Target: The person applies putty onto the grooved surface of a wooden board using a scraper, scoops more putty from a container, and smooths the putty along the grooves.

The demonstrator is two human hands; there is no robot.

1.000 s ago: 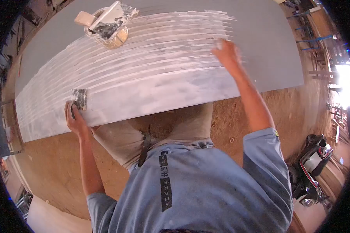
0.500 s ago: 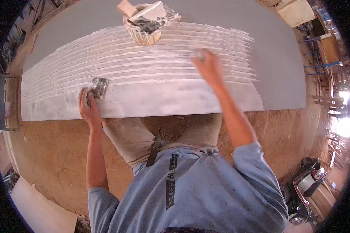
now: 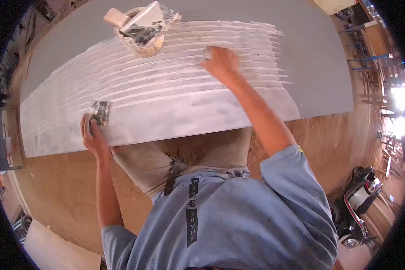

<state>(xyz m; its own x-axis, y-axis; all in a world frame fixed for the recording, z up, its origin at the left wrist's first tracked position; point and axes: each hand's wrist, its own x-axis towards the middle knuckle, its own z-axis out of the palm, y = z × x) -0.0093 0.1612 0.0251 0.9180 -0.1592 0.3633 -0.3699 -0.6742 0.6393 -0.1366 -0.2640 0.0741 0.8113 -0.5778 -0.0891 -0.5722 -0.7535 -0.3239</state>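
Note:
A large grey panel [image 3: 315,76] lies before me, coated partly in white paste with long parallel ridges and a smoother band along the near edge. My left hand [image 3: 94,137] grips a small square scraper [image 3: 100,112] smeared with dark and white paste, over the panel's left part. My right hand [image 3: 221,63] is closed around a small pale tool [image 3: 206,54] above the ridged paste; most of the tool is hidden by the fingers. Beyond, a paste-covered bucket [image 3: 144,47] stands on the panel with a wide white spreader [image 3: 141,19] lying across its top.
A motorcycle [image 3: 357,207] stands at the lower right. Brown ground [image 3: 67,189] shows below the panel's near edge. A pale sheet [image 3: 58,245] lies at the lower left. Blue-legged furniture [image 3: 369,58] and timber pieces line the right side.
The view has turned and shifted, so the panel appears tilted and the bucket farther left. My right hand appears farther left and slightly higher, its grip unchanged. My left hand still holds the scraper.

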